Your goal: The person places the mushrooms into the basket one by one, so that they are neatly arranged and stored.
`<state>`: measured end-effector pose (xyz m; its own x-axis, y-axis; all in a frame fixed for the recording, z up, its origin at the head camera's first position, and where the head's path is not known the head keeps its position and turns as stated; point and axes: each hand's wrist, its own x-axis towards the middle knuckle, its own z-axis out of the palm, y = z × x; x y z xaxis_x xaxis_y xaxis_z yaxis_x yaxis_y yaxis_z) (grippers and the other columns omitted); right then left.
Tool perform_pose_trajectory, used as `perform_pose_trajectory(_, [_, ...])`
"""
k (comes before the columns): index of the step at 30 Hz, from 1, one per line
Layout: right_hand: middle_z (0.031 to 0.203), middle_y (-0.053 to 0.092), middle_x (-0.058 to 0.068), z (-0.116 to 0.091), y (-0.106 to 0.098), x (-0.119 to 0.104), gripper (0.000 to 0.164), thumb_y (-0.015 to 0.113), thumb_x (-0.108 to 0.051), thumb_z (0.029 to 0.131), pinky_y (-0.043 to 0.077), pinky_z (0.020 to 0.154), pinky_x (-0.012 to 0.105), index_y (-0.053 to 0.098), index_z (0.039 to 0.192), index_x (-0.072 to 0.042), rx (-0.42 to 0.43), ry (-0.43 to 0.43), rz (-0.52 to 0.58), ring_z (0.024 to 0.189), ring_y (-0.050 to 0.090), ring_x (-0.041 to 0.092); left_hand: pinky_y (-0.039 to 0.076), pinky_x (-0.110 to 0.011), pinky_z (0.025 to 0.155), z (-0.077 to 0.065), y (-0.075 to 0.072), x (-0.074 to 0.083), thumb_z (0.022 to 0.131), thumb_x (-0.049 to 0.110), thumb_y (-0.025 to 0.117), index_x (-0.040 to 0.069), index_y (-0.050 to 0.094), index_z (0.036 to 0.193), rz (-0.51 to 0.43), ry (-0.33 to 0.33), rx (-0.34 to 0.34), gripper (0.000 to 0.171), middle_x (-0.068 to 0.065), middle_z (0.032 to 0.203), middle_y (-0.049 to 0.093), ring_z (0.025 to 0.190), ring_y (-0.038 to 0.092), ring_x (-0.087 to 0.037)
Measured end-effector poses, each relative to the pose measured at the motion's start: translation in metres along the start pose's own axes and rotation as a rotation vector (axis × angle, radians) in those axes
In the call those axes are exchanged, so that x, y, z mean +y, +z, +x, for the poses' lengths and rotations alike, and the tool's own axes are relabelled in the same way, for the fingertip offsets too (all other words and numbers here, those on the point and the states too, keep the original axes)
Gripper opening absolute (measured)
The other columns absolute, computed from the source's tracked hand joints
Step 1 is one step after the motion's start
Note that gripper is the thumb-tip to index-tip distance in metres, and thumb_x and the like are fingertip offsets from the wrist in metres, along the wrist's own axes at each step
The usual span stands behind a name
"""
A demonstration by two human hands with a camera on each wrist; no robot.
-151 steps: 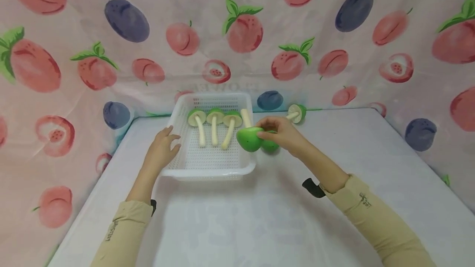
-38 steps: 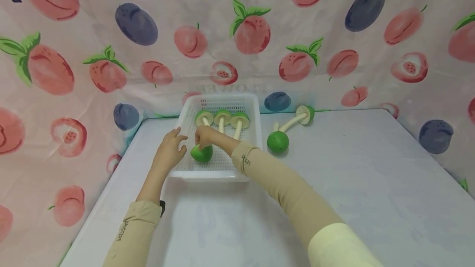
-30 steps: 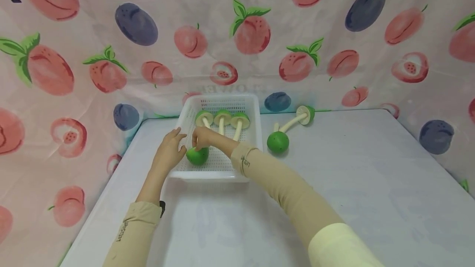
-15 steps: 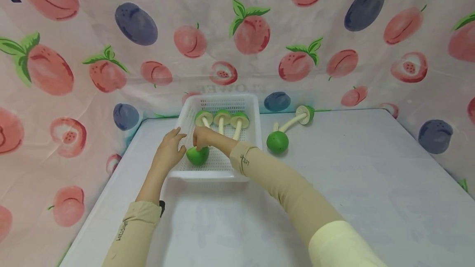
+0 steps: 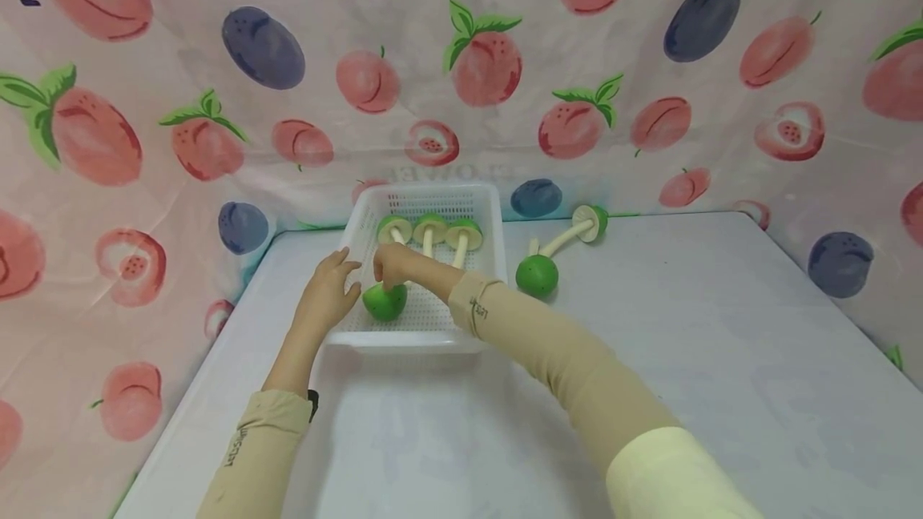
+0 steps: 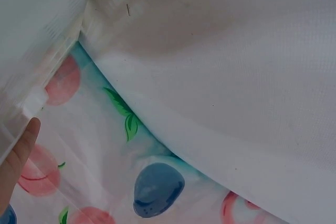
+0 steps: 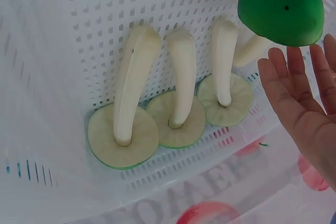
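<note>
From here I'd let the right hand (image 5: 392, 264), fingers straight and ungripping, gently settle the nearest mushroom (image 5: 385, 303), relaxed left hand (image 5: 325, 291) steadying the basket (image 5: 413, 339).

Green-capped mushrooms (image 5: 464, 235): six on show, and that's your full tally across the scene!
Inside the basket (image 5: 411, 340): four, folks-style crowd for you there, three in a row plus a single mushroom (image 5: 385, 304) at your right hand (image 5: 395, 264).
Out on the table (image 5: 685, 351): two more, counted to your right of the basket.
Baskets: just one in front of you.
Tables: one, and it's under everything you've got.
Hands: two, both yours, the left hand (image 5: 326, 293) and the right.
Sleeves (image 5: 252, 451): two, one per arm.
Blue fruits (image 5: 263, 47) printed on the cloth (image 5: 461, 122): five from your head camera!
</note>
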<state>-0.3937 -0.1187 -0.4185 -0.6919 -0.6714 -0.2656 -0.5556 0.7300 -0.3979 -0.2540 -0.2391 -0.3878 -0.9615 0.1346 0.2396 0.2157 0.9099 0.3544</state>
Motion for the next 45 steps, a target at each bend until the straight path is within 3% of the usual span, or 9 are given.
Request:
perform_pose_trajectory(7, [0.102,0.067,0.006,-0.059,-0.025,-0.030,0.017,0.074,-0.006,0.078,0.056,0.078,0.026,0.067,0.094,-0.005,0.025,0.048,0.012,0.097,0.063,0.021,0.033,-0.058,0.109,0.001,0.002,0.002,0.088,0.006,0.059,-0.007,0.058,0.121,0.015,0.000,-0.005,0.035,-0.029,0.145,0.036,0.135,0.031,-0.046])
perform_pose_trajectory(14, [0.101,0.068,0.005,-0.074,-0.029,-0.033,0.014,0.070,-0.010,0.083,0.055,0.079,0.026,0.068,0.095,-0.005,0.047,0.067,0.045,0.094,0.062,0.017,0.032,-0.058,0.109,0.002,0.001,0.004,0.088,0.006,0.058,-0.007,0.058,0.121,0.020,0.001,-0.003,0.035,-0.029,0.145,0.036,0.135,0.031,-0.046])
perform_pose_trajectory(15, [0.105,0.067,0.007,-0.088,-0.035,-0.045,0.014,0.067,-0.008,0.085,0.055,0.082,0.028,0.067,0.098,-0.003,0.052,0.093,0.016,0.098,0.062,0.020,0.032,-0.058,0.109,0.002,0.001,0.005,0.088,0.006,0.058,-0.007,0.058,0.120,0.021,0.001,-0.002,0.035,-0.029,0.145,0.036,0.135,0.031,-0.046])
perform_pose_trajectory(19, [0.096,0.066,0.000,-0.059,-0.023,-0.020,0.008,0.071,-0.014,0.081,0.054,0.074,0.026,0.068,0.087,-0.010,0.086,0.028,0.021,0.089,0.061,0.015,0.032,-0.058,0.109,0.002,0.001,0.006,0.088,0.006,0.058,-0.007,0.058,0.119,0.023,0.005,0.002,0.034,-0.030,0.144,0.036,0.135,0.031,-0.047])
perform_pose_trajectory(22, [0.100,0.067,0.000,-0.063,-0.021,-0.019,0.008,0.071,-0.014,0.081,0.055,0.075,0.025,0.069,0.087,-0.010,0.079,-0.016,0.046,0.092,0.063,0.015,0.032,-0.059,0.108,0.001,0.001,0.005,0.088,0.006,0.058,-0.008,0.058,0.119,0.022,0.003,0.001,0.034,-0.029,0.144,0.036,0.135,0.030,-0.047])
perform_pose_trajectory(26, [0.113,0.067,0.006,-0.106,-0.033,-0.048,0.014,0.068,-0.013,0.085,0.054,0.084,0.028,0.069,0.096,-0.005,0.095,-0.017,0.009,0.103,0.062,0.021,0.031,-0.059,0.109,-0.002,0.001,0.003,0.088,0.007,0.058,-0.007,0.058,0.120,0.022,-0.002,-0.008,0.034,-0.029,0.145,0.035,0.135,0.030,-0.046])
perform_pose_trajectory(30, [0.114,0.066,0.007,-0.127,-0.037,-0.059,0.015,0.065,-0.013,0.088,0.053,0.084,0.026,0.067,0.099,-0.003,0.127,-0.048,-0.024,0.103,0.062,0.021,0.031,-0.060,0.109,-0.002,0.000,0.002,0.089,0.007,0.058,-0.007,0.057,0.121,0.020,-0.003,-0.011,0.035,-0.029,0.146,0.034,0.136,0.029,-0.047])
perform_pose_trajectory(39, [0.109,0.068,0.007,-0.145,-0.038,-0.066,0.017,0.064,-0.015,0.089,0.053,0.080,0.023,0.066,0.101,-0.003,0.157,-0.095,-0.092,0.096,0.064,0.019,0.031,-0.060,0.108,-0.003,0.000,0.001,0.088,0.006,0.057,-0.009,0.057,0.120,0.013,0.009,-0.017,0.035,-0.030,0.145,0.034,0.135,0.028,-0.048])
perform_pose_trajectory(45, [0.104,0.069,0.008,-0.158,-0.041,-0.066,0.018,0.062,-0.016,0.091,0.050,0.068,0.019,0.066,0.104,-0.004,0.183,-0.112,-0.056,0.086,0.063,0.017,0.031,-0.061,0.108,-0.003,-0.001,0.003,0.088,0.006,0.057,-0.009,0.057,0.120,0.010,0.011,-0.018,0.035,-0.031,0.145,0.034,0.135,0.028,-0.048])
